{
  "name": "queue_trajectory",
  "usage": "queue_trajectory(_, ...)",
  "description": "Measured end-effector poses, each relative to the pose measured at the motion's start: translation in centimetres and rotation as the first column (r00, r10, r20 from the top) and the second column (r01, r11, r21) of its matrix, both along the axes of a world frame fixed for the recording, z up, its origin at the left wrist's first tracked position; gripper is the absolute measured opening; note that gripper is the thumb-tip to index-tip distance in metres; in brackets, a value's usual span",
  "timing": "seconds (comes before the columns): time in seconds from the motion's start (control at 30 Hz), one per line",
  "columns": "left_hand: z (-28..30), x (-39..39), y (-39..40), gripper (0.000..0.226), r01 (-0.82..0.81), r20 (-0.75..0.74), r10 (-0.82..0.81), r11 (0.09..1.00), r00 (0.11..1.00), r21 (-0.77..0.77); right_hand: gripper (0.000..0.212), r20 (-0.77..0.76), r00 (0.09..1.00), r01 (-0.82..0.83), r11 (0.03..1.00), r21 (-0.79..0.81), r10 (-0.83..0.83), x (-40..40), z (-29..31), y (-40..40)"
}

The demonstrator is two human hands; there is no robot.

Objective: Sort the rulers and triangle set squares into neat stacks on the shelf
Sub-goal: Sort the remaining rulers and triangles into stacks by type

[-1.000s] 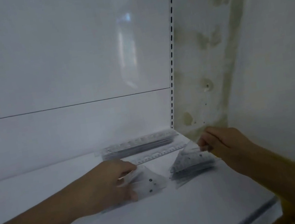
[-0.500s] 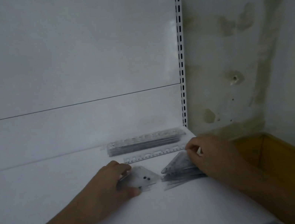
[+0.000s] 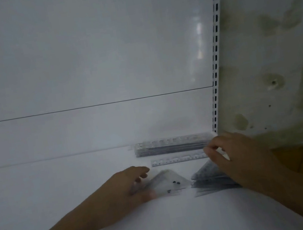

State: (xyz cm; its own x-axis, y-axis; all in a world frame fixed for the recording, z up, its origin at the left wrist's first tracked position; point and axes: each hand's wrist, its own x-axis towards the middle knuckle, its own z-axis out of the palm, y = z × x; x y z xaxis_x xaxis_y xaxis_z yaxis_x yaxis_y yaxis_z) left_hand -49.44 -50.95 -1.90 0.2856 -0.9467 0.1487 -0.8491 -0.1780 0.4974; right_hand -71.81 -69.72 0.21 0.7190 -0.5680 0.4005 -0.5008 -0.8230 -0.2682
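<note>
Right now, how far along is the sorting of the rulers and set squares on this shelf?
Mostly done. A ruler stack sits neatly at the back. In hand: the left hand holds one set-square pile, and the right hand rests on the other set-square stack. Left: one loose ruler to add, and both fanned triangle piles to square up.

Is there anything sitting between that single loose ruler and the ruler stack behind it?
Nothing visible. The loose ruler lies flat on the shelf just in front of the ruler stack, with only a bare strip of shelf between them. The right hand covers the ruler's right end, so that end is hidden.
</note>
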Motion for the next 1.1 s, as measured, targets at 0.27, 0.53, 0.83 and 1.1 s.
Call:
queue_trajectory(0.27, 1.0, 7.2, 10.6, 0.067, -0.122, 0.217, 0.151, 0.983, 0.964, -0.140, 0.051, -0.081, 0.968, -0.236, 0.971, 0.047, 0.239, 8.3, 1.4, 9.6)
queue_trajectory(0.53, 2.3, 18.6, 34.2, 0.086, -0.363, 0.408, 0.397, 0.918, 0.822, -0.163, 0.057, -0.207, 0.865, -0.444, 0.890, 0.104, 0.456, 20.3, 0.6, 22.2)
queue_trajectory(0.83, 0.7, 25.9, 51.0, 0.043, -0.612, 0.279, 0.588, 0.791, 0.760, 0.001, 0.057, -0.306, 0.721, -0.619, 0.776, 0.118, 0.622, 35.0, 0.3, 35.5)
queue_trajectory(1.1, 0.3, 33.0, 53.4, 0.082, -0.674, 0.166, 0.657, 0.735, 0.735, 0.075, 0.077, -0.423, 0.581, -0.724, 0.679, 0.121, 0.695, 46.8, -1.4, 41.3)
